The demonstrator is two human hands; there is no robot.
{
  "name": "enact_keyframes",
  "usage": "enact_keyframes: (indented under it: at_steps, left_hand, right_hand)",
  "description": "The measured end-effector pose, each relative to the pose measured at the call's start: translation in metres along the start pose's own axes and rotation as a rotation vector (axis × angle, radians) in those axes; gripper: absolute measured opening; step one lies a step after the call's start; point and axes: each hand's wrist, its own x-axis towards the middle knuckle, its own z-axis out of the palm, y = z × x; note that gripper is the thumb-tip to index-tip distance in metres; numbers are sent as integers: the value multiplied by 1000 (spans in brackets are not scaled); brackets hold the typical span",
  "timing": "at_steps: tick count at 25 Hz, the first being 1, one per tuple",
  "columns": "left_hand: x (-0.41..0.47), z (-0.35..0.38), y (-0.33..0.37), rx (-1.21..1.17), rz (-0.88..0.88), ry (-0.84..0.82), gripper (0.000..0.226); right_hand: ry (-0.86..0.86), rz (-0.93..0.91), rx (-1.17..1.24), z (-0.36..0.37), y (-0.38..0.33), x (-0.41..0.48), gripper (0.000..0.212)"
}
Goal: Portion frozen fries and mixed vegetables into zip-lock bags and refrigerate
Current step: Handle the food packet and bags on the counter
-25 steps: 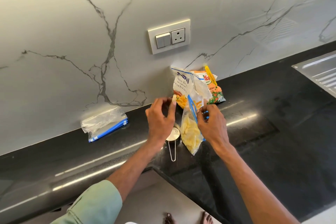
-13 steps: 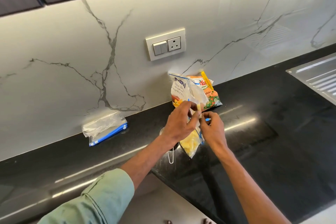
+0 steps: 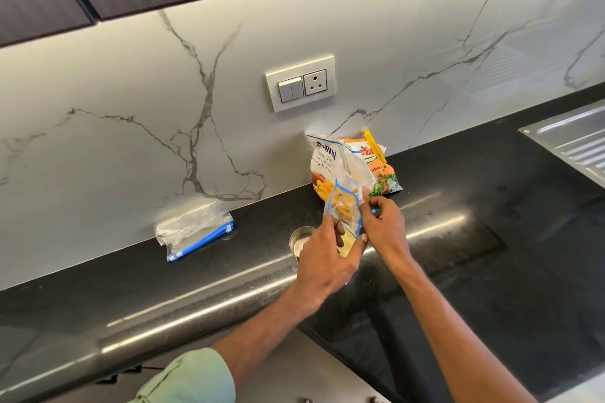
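A clear zip-lock bag (image 3: 343, 211) with a blue seal holds yellow fries and hangs just above the black counter. My left hand (image 3: 322, 260) grips its left side and lower part. My right hand (image 3: 384, 227) pinches its right rim, so the mouth gapes. Behind it, against the wall, stands the opened white fries packet (image 3: 325, 162). The orange mixed-vegetable packet (image 3: 381, 173), shut by a yellow clip, lies beside it. A small steel measuring cup (image 3: 299, 239) sits on the counter, partly hidden by my left hand.
A stack of spare zip-lock bags (image 3: 193, 231) lies against the marble wall at the left. A switch and socket plate (image 3: 301, 83) is on the wall. A steel sink drainboard (image 3: 573, 141) is at the far right. The counter's rounded front edge (image 3: 196, 311) runs below my arms.
My left hand has come from beside the fries packet onto the bag and now grips it. The bag's mouth is held wider. The view has tilted upward.
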Motion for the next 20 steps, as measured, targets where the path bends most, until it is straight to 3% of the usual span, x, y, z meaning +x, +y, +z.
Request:
enact_keyframes:
  at_steps: [4, 9, 12, 16, 18, 20]
  left_hand:
    - [2, -1, 0, 44, -38, -9, 40]
    - [9, -19, -3, 45, 32, 138, 26]
    - [14, -34, -8, 26, 68, 138, 30]
    - [21, -50, -8, -43, 123, 116, 37]
    - [23, -56, -5, -68, 160, 99, 40]
    - [24, -61, -2, -105, 184, 120, 40]
  right_hand:
    - [-35, -21, -28, 5, -9, 3, 11]
    - [-52, -185, -229, 3, -26, 0, 13]
    - [-94, -270, -212, 1, -36, 3, 11]
    - [-444, -515, -109, -12, -50, 9, 22]
    - [-627, -553, -140, -21, -60, 13, 22]
    - [-690, -529, -139, -29, -68, 18, 17]
